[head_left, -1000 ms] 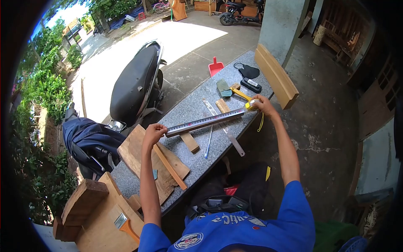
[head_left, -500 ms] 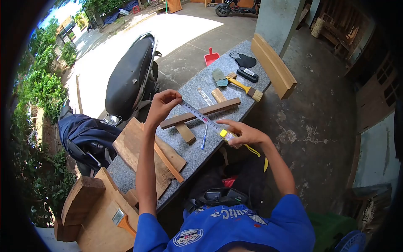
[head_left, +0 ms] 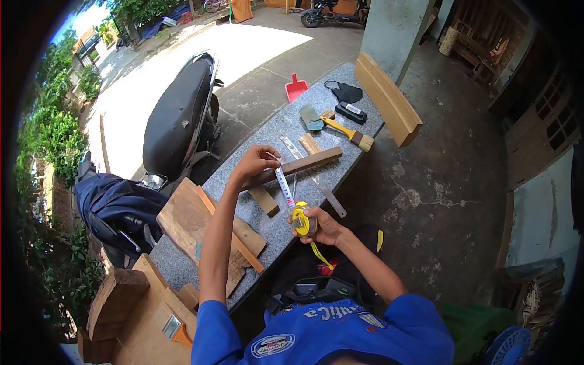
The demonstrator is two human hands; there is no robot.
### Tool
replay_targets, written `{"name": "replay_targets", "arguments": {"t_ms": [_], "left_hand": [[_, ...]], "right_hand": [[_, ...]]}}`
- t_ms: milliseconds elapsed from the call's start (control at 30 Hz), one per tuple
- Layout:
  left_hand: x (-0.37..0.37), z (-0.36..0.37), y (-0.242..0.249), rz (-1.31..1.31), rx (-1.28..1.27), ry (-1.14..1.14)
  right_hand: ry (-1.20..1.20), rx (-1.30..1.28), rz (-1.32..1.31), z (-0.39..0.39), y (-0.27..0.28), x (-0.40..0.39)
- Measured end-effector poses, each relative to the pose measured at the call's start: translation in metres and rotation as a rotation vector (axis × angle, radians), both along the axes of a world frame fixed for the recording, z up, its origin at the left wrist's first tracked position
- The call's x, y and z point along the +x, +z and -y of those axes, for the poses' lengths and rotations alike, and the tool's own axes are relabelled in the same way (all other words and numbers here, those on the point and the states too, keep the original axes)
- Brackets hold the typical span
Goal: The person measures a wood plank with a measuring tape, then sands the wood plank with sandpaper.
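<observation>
My right hand (head_left: 325, 226) grips the yellow and clear case of a tape measure (head_left: 304, 220), its yellow strap hanging below. The white blade (head_left: 285, 187) runs from the case up to my left hand (head_left: 258, 163), whose fingers pinch its end. That pinch is beside a dark brown wooden bar (head_left: 313, 160), which lies across a smaller wood block (head_left: 263, 199) and a light wood piece (head_left: 309, 144). A metal ruler (head_left: 328, 198) passes under the bar toward the table edge. Part of a thin pen-like item shows behind the blade.
On the granite table (head_left: 228, 173) lie a yellow-handled brush (head_left: 347, 132), green sandpaper (head_left: 311, 118), a black mask (head_left: 345, 92) and a wooden board (head_left: 188, 210). A long plank (head_left: 387, 100) stands at the far end. A motorbike (head_left: 182, 115) is parked along the left side.
The tape case has come left and turned so its face shows, and the blade between my hands is shorter and steeper. My left hand has lowered toward the bar; more of the ruler shows.
</observation>
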State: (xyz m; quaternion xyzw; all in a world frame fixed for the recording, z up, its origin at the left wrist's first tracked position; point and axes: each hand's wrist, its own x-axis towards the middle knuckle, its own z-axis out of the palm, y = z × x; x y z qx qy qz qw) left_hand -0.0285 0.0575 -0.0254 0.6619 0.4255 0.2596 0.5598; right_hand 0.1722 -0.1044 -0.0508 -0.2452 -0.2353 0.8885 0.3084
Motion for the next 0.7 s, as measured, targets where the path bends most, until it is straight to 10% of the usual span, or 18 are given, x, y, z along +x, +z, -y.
{"name": "replay_targets", "arguments": {"t_ms": [700], "left_hand": [[-0.006, 0.006, -0.005, -0.159, -0.046, 0.007]], "right_hand": [[-0.056, -0.076, -0.161, 0.001, -0.027, -0.019]]}}
